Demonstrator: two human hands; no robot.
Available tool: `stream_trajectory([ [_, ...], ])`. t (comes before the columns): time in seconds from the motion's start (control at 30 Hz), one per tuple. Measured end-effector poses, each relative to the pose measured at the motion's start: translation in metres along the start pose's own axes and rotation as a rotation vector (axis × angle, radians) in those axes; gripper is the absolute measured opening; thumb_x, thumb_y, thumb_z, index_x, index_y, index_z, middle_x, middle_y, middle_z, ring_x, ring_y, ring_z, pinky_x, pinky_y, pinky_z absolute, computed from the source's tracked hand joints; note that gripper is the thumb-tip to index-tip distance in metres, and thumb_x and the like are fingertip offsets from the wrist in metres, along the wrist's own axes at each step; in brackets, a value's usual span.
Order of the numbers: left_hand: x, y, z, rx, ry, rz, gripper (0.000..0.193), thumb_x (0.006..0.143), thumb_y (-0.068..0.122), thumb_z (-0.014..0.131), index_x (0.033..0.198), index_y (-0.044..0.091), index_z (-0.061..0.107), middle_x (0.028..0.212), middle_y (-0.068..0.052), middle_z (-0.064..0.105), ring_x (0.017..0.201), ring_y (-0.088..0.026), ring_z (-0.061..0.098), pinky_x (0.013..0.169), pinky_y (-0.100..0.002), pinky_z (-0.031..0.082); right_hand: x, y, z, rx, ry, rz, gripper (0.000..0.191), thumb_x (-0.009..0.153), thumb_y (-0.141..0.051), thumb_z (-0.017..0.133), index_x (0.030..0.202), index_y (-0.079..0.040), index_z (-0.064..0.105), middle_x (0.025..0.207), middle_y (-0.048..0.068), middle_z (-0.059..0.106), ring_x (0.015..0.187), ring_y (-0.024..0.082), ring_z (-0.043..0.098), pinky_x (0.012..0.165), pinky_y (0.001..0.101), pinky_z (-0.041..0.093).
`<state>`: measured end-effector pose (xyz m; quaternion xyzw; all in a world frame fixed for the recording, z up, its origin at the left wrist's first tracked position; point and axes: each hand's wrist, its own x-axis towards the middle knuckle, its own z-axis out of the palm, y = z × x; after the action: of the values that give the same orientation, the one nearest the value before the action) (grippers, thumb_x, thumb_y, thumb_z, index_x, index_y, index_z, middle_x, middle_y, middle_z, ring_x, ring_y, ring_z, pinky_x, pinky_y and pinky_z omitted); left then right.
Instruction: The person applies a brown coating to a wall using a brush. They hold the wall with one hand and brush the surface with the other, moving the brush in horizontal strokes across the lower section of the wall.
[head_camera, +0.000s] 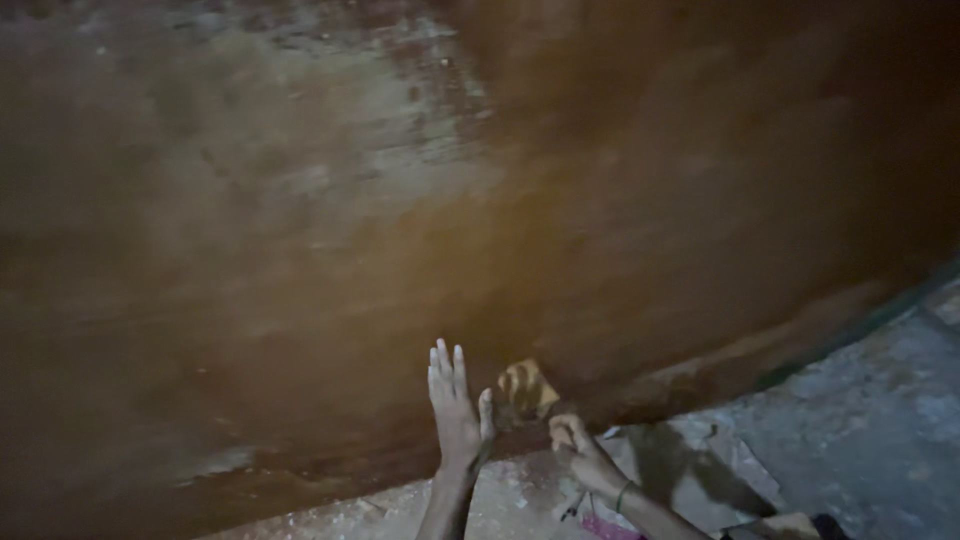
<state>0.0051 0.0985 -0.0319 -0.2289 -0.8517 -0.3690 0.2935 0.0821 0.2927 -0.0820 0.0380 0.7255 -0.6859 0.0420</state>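
While the left hand (455, 410) lies flat and open on the brown wall (400, 200), bracing, the right hand (575, 445) closes on yellow sandpaper (528, 388) (dim light) pressed against its base.

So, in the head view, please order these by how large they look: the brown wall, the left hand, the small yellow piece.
1. brown wall
2. left hand, flat on the wall
3. small yellow piece, clearly smaller than the hand
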Motion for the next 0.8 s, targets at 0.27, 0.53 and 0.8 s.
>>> stream_trajectory([
  [0.27, -0.005, 0.023, 0.015, -0.003, -0.028, -0.007, 0.072, 0.101, 0.034, 0.052, 0.160, 0.001, 0.026, 0.170, -0.024, 0.017, 0.157, -0.046, 0.015, 0.125, -0.056, 0.015, -0.007, -0.049, -0.089, 0.293, 0.055, 0.050, 0.042, 0.096, -0.011, 0.056, 0.137, -0.011, 0.048, 0.142, 0.006, 0.047, 0.061, 0.004, 0.045, 0.051, 0.0198, 0.044],
  [0.53, -0.015, 0.027, 0.009, 0.017, -0.043, 0.001, 0.072, 0.099, 0.030, 0.054, 0.160, 0.002, 0.027, 0.170, -0.024, 0.017, 0.157, -0.046, 0.015, 0.125, -0.056, 0.016, -0.052, -0.107, -0.166, 0.240, 0.251, -0.589, 0.050, 0.098, -0.009, 0.060, 0.144, -0.010, 0.040, 0.142, 0.014, 0.043, 0.061, 0.001, 0.041, 0.048, 0.0148, 0.039],
  [0.8, -0.015, 0.036, 0.010, 0.052, -0.035, -0.019, 0.073, 0.099, 0.025, 0.056, 0.161, 0.002, 0.025, 0.170, -0.025, 0.015, 0.157, -0.047, 0.015, 0.124, -0.058, 0.016, 0.000, -0.026, -0.178, -0.060, 0.376, -0.575, 0.044, 0.101, 0.002, 0.056, 0.139, -0.006, 0.036, 0.158, 0.021, 0.043, 0.142, 0.019, 0.046, 0.118, 0.0314, 0.035],
])
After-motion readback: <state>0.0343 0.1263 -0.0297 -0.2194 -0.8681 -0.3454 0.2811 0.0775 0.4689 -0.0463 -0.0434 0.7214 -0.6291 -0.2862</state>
